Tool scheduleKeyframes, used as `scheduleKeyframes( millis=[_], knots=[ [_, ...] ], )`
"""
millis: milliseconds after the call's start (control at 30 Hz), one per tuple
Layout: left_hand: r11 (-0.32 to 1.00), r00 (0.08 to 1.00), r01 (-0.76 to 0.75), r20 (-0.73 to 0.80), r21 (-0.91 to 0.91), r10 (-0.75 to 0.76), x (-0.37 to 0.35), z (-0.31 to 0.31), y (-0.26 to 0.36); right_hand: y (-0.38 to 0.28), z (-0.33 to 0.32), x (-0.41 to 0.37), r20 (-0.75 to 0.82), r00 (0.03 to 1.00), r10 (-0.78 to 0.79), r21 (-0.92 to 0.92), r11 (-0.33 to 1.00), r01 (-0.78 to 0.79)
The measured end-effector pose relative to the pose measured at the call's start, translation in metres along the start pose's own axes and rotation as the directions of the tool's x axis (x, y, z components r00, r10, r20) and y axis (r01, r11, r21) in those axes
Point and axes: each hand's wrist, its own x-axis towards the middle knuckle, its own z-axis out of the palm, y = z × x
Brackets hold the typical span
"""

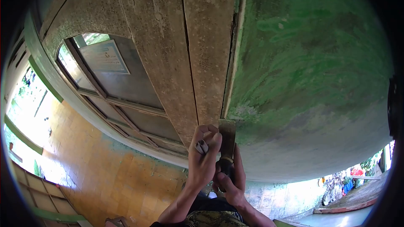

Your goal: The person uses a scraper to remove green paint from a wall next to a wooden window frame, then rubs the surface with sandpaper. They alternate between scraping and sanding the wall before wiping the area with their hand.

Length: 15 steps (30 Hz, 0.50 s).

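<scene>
My right hand is wrapped round the dark handle of a flat scraper, whose wide metal blade points up to the edge between the brown wooden boards and the green wall. Just left of the scraper, my left hand is closed, with its fingers curled round a small greyish folded piece. Its knuckles are close to the lower end of the boards, beside the blade. I cannot tell whether they touch the wood.
A window with wooden bars and a paper sheet is at the left. Yellowish floor tiles lie below. At the lower right is a ledge with coloured items behind it. A bright opening is at the far left.
</scene>
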Motion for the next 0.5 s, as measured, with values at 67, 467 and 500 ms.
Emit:
scheduleKeyframes(
  millis=[67,467,500],
  knots=[
    [0.999,1.000,-0.011,0.028,-0.039,0.012,0.005,0.006,0.006,0.003,-0.003,0.002,0.035,0.999,0.006,0.085,0.996,-0.009],
    [0.982,0.977,0.159,0.158,-0.102,-0.142,0.011,0.015,0.025,0.019,0.008,-0.007,-0.059,0.998,0.012,-0.020,1.000,-0.013],
    [0.979,0.976,0.172,0.154,-0.110,-0.155,0.011,0.014,0.023,0.020,0.008,-0.006,-0.066,0.998,0.014,-0.054,0.998,-0.017]
  ],
)
